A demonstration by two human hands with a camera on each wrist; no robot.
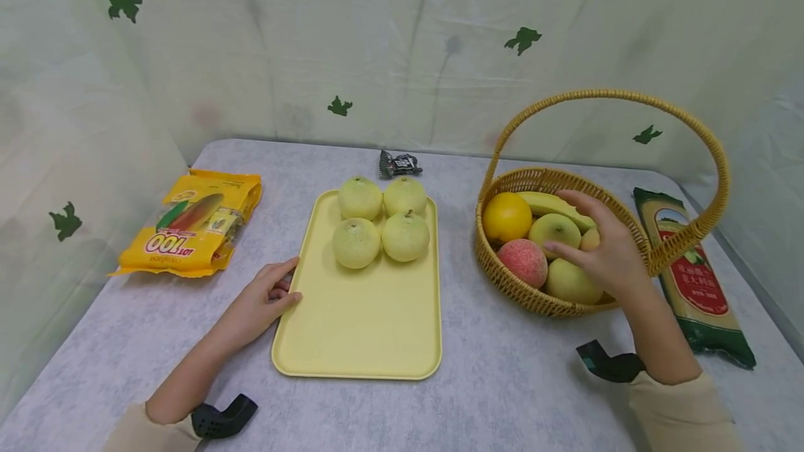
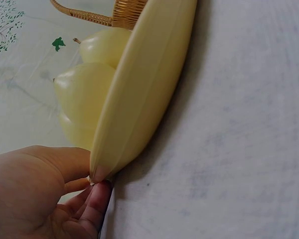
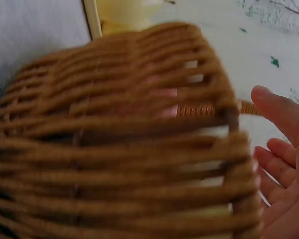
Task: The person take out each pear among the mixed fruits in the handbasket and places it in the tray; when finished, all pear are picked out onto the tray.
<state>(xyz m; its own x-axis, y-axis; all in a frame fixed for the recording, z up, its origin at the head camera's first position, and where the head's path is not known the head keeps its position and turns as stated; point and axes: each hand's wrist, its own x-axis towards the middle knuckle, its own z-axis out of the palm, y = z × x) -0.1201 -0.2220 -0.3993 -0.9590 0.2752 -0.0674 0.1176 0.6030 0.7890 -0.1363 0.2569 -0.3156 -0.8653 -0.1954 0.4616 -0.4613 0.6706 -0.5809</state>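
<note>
A yellow rectangular tray [image 1: 358, 326] lies on the table with several round yellow-green pears [image 1: 406, 236] grouped at its far end. My left hand [image 1: 260, 302] pinches the tray's left rim; in the left wrist view the thumb and fingers [image 2: 97, 204] meet at the tray's edge. Over the wicker basket [image 1: 502, 284] hovers my right hand [image 1: 606, 250], thumb and fingers spread apart, holding nothing. Beneath and beside it in the basket are a pear [image 1: 555, 231], another pear [image 1: 573, 282], a peach [image 1: 523, 262], an orange [image 1: 507, 217] and a banana [image 1: 546, 202].
A yellow snack bag [image 1: 195, 222] lies at the left. To the right of the basket is a long green and red food packet [image 1: 697, 277]. A small dark item [image 1: 400, 164] sits behind the tray. The basket's tall handle [image 1: 606, 94] arches above the fruit.
</note>
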